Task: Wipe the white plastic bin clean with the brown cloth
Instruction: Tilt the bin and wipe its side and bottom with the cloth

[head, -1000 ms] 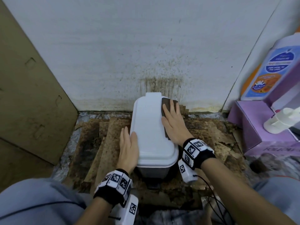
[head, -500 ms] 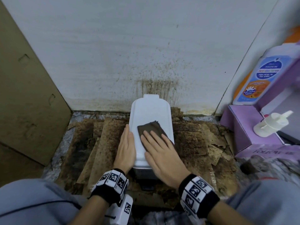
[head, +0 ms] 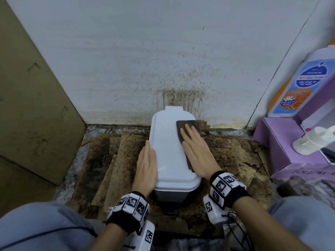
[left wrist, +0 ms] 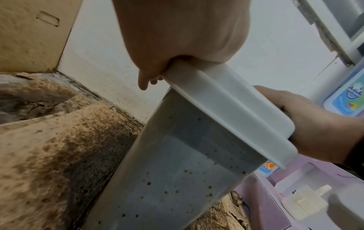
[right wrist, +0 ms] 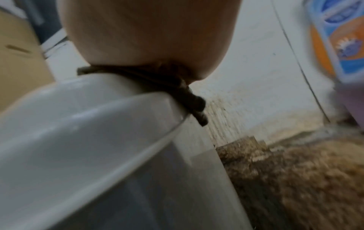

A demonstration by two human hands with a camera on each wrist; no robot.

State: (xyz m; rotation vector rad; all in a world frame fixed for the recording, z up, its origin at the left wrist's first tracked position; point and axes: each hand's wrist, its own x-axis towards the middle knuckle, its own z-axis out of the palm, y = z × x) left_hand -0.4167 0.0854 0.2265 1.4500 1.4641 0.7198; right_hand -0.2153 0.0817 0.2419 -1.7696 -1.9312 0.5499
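The white plastic bin (head: pixel 170 153) stands against the stained back wall, its lid closed and its grey body (left wrist: pixel 177 179) speckled with brown spots. The brown cloth (head: pixel 183 127) lies on the lid's far right part and hangs over the right edge (right wrist: pixel 195 101). My right hand (head: pixel 195 147) lies flat on the cloth with straight fingers, pressing it onto the lid. My left hand (head: pixel 146 165) rests flat along the lid's left edge (left wrist: pixel 197 77), fingers straight, bracing the bin.
Dirty, stained cardboard sheets (head: pixel 116 160) cover the floor around the bin. A large cardboard panel (head: pixel 32 105) leans at the left. At the right stand a purple box (head: pixel 282 142), a white pump top (head: pixel 311 140) and a blue-and-orange bottle (head: pixel 304 87).
My right hand has slid the cloth from the lid's middle back to its far right part. The left hand has stayed on the lid's left edge.
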